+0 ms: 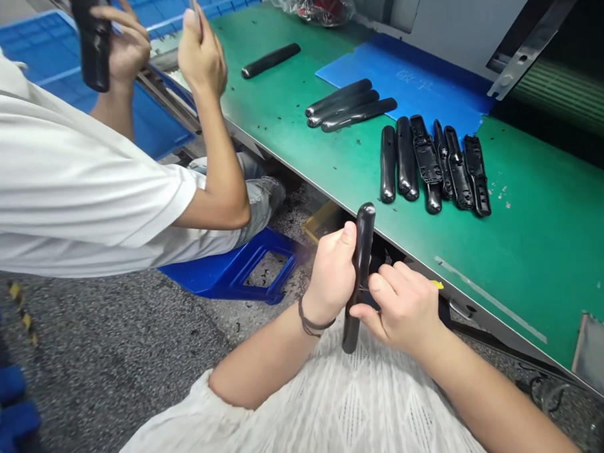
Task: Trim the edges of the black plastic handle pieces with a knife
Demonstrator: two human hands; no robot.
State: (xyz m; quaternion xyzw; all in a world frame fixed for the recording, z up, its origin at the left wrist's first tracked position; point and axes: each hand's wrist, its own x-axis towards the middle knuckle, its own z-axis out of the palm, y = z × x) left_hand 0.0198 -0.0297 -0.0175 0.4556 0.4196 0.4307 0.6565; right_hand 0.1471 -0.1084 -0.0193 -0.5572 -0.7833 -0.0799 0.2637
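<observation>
My left hand [333, 272] is closed around a long, glossy black plastic shell [365, 240], held upright in front of my body with its rounded end up. Against the shell's right side, my right hand [404, 302] is curled shut, its thumb touching the plastic lower down. A thin tool with a yellow end [437, 285] pokes out behind the right fist; most of it is hidden by the fingers. Beyond my hands, a row of black plastic shells [406, 158] lies on the green table [533, 243], some with their ribbed insides facing up.
Several more black shells [351, 105] lie near a blue sheet [400, 65]. At left sits a co-worker in a white shirt [69, 163], holding a black part [94, 48]. A blue stool [224, 270] and blue crates [38, 48] stand nearby. A metal machine frame [519, 57] borders the table.
</observation>
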